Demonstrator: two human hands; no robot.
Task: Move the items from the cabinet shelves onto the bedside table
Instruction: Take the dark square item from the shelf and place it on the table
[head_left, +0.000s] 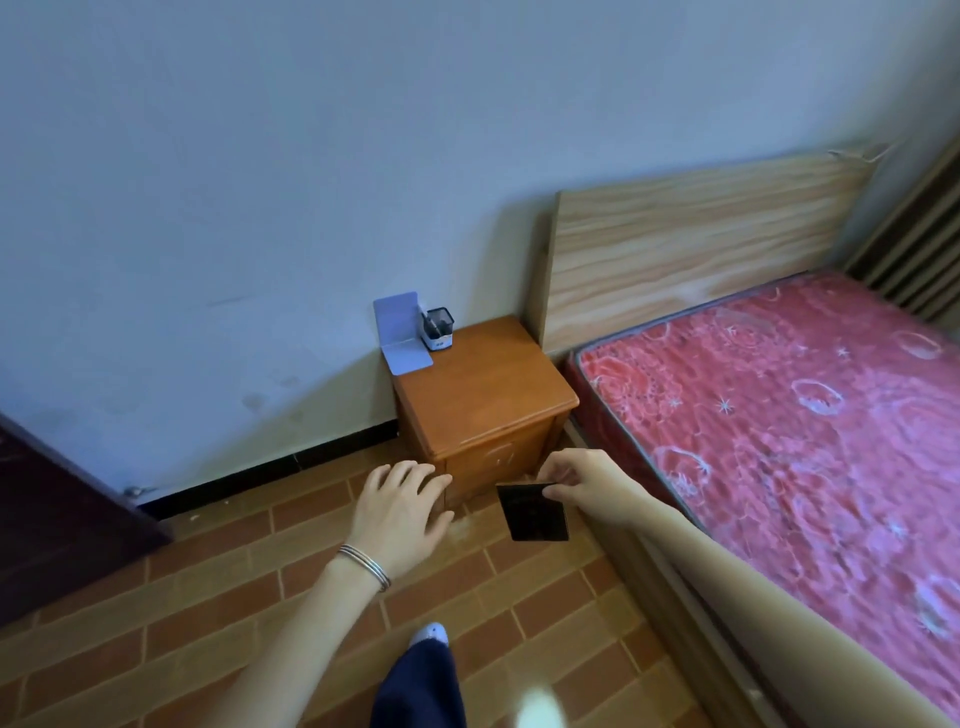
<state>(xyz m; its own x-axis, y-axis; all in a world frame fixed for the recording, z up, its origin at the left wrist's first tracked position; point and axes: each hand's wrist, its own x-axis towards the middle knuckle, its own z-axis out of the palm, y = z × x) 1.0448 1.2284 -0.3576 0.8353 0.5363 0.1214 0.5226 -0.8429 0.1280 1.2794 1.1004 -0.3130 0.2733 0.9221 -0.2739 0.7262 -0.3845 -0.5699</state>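
right hand (582, 480) pinches a dark square card (532, 512) by its top edge; left hand (402, 512) is spread, empty; both short of the desk (483, 384) bearing a pen holder (438, 329).

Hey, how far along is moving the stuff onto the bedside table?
Partly done. Two things already sit at the back left of the bedside table: a pale blue bookend and a pen holder. In hand: the right hand pinches a dark flat square above the floor, short of the table; the left hand is empty. Left: setting it down. The cabinet is out of view, so what remains there is unknown.
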